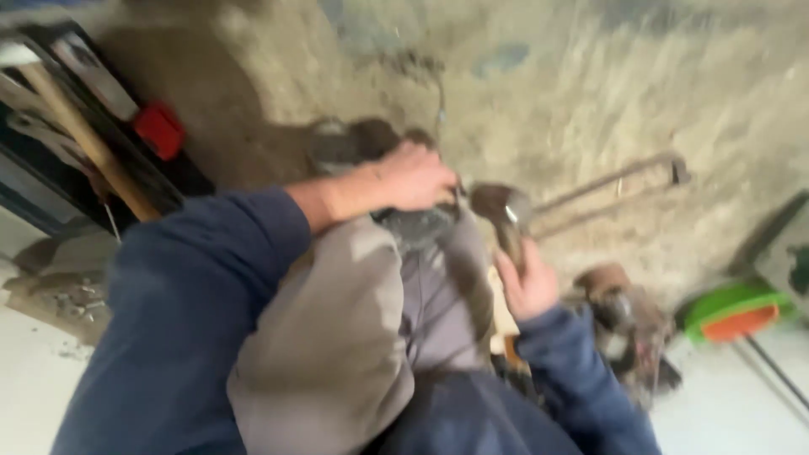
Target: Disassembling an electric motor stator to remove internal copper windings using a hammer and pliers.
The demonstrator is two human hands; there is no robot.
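The picture is motion-blurred. My left hand (413, 177) reaches over my raised knee in grey trousers (354, 329) and is closed on a dark grey lump (417, 223) that I cannot identify. Just below and to the right, my right hand (527, 282) grips the handle of a hand tool with a dull metal head (499, 206). That head sits right beside the lump. Both arms wear navy sleeves. Behind the hands is rough, sandy ground (548, 101).
A long metal bar (611, 185) lies on the ground to the right. A dirty brown tool (628, 324) and a green and orange object (729, 312) sit at lower right. At left are a wooden handle (76, 126), a red object (160, 131) and rubble (67, 295).
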